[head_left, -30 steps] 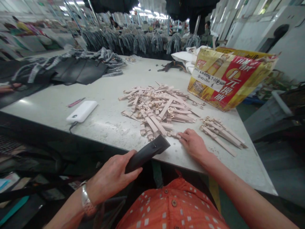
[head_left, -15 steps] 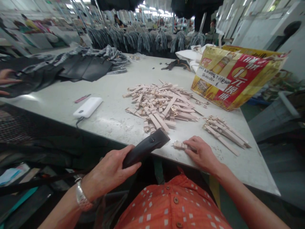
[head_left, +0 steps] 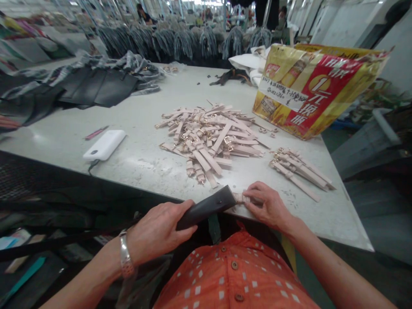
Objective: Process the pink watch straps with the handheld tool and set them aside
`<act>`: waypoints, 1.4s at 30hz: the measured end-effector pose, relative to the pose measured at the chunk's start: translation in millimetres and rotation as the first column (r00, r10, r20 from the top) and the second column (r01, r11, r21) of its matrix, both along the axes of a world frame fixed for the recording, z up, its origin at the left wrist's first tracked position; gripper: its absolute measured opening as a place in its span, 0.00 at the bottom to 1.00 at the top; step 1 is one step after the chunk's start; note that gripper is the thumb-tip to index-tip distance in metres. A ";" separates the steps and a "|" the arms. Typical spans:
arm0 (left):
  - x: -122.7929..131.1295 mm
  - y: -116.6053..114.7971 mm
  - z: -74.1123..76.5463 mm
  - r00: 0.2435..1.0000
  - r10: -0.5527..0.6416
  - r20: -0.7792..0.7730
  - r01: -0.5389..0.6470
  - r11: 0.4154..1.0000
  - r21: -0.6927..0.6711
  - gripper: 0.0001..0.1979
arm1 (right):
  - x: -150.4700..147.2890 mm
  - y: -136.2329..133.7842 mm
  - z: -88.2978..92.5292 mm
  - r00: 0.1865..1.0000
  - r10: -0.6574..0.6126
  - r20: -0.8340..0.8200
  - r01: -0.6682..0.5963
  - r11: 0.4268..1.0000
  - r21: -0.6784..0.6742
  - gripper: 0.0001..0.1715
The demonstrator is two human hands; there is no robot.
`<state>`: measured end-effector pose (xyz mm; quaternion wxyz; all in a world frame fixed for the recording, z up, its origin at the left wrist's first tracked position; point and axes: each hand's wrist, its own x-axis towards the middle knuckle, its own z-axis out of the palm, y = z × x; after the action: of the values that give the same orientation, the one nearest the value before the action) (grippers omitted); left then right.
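Note:
My left hand (head_left: 164, 225) is closed around a long, smooth black piece (head_left: 210, 207) with a small stud near its broad end; I cannot tell its exact kind. That end points right and meets, or overlaps in view, the buckle end of a pale pink buckle strap (head_left: 238, 198). My right hand (head_left: 267, 204) pinches this strap at the table's front edge, and its fingers hide much of it. Just beyond the hands lies a loose heap of similar straps (head_left: 209, 137) with gold buckles. A smaller bunch of straps (head_left: 298, 171) rests to the right.
On the white table (head_left: 144, 171) a white power bank (head_left: 104, 145) with a cable lies left, beside a thin pink tool (head_left: 96, 132). A yellow and red bag (head_left: 309, 92) stands at the back right. Black leather pieces (head_left: 93, 83) cover the far left, with another person's fingers (head_left: 8, 122) there.
My left hand has moved right with the black piece, bringing its broad end to the strap. The right hand stays at the table edge. The camera view has shifted slightly.

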<state>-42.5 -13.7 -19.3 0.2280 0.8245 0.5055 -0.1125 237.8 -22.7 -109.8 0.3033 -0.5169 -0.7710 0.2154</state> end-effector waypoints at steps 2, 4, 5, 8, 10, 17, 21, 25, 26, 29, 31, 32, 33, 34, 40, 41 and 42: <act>3.8 1.9 2.4 0.999 -0.033 -0.027 0.033 0.999 -0.001 0.11 | 0.2 0.2 -0.2 1.000 0.006 -0.023 -0.006 1.000 -0.021 0.12; 8.3 4.4 4.8 0.996 -0.070 -0.052 0.071 0.997 0.011 0.11 | 1.4 1.2 -0.6 0.999 0.009 -0.048 -0.010 0.999 -0.031 0.12; 10.8 5.8 5.7 0.994 -0.086 -0.065 0.088 0.996 0.023 0.11 | 2.4 2.0 -0.8 0.998 0.009 -0.057 -0.011 0.999 -0.033 0.12; 18.0 10.1 7.1 0.990 -0.106 -0.096 0.111 0.993 0.051 0.11 | 6.5 4.6 -0.6 0.998 0.008 -0.067 -0.011 0.999 -0.043 0.12; 21.3 12.4 7.1 0.990 -0.103 -0.094 0.108 0.993 0.049 0.11 | 9.0 5.3 0.3 0.998 0.012 -0.065 -0.016 0.999 -0.051 0.12; 18.5 15.0 2.7 0.999 -0.033 -0.014 0.034 0.999 0.019 0.12 | 9.1 0.1 0.9 0.998 0.056 -0.030 -0.057 0.998 -0.023 0.15; 9.3 14.2 -0.8 0.999 -0.025 -0.024 0.025 0.999 0.026 0.12 | 6.7 -1.8 -0.8 0.998 0.036 -0.061 -0.036 0.999 0.005 0.15; 0.7 12.4 -2.0 1.000 -0.019 -0.011 0.020 0.999 0.030 0.14 | 2.5 -2.3 -1.0 0.999 0.028 -0.029 -0.027 0.999 0.032 0.13; -0.8 11.9 -2.0 1.000 -0.014 -0.011 0.015 0.999 0.029 0.14 | 0.9 -2.2 -0.9 1.000 0.028 -0.012 -0.028 0.999 0.035 0.12; -4.8 10.1 -1.2 1.000 0.004 -0.001 -0.004 0.999 0.033 0.14 | -5.0 -0.2 1.1 1.000 0.026 -0.012 -0.025 0.999 0.028 0.12; -8.4 8.7 0.9 1.000 0.019 0.016 -0.020 0.999 0.041 0.14 | -9.9 3.9 5.2 0.997 0.037 -0.065 -0.035 0.999 0.025 0.11; -10.7 8.0 2.9 0.999 0.028 0.027 -0.029 0.999 0.045 0.14 | -12.7 6.8 8.0 0.994 0.040 -0.104 -0.037 0.999 0.032 0.11; -13.3 7.2 5.6 0.998 0.038 0.039 -0.040 0.998 0.049 0.14 | -15.7 10.0 11.1 0.988 0.035 -0.151 -0.029 0.999 0.042 0.10; -16.1 6.4 9.0 0.997 0.052 0.051 -0.055 0.997 0.051 0.15 | -18.9 13.5 14.2 0.978 0.013 -0.207 -0.003 0.999 0.051 0.10; -29.9 1.9 28.8 0.981 0.171 0.087 -0.176 0.983 0.052 0.17 | -28.0 21.0 14.8 0.938 -0.100 -0.331 0.098 0.995 -0.020 0.09; -31.1 1.4 29.1 0.980 0.177 0.090 -0.182 0.982 0.051 0.17 | -25.8 18.5 12.1 0.964 -0.066 -0.258 0.060 0.998 -0.032 0.09; -32.0 1.2 28.2 0.980 0.175 0.090 -0.180 0.982 0.050 0.16 | -22.4 15.3 9.4 0.983 -0.037 -0.181 0.029 0.999 -0.045 0.09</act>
<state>-74.4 -12.5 8.8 0.2345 0.7864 0.5700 -0.0415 215.4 -7.4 -100.3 0.3649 -0.5141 -0.7267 0.2728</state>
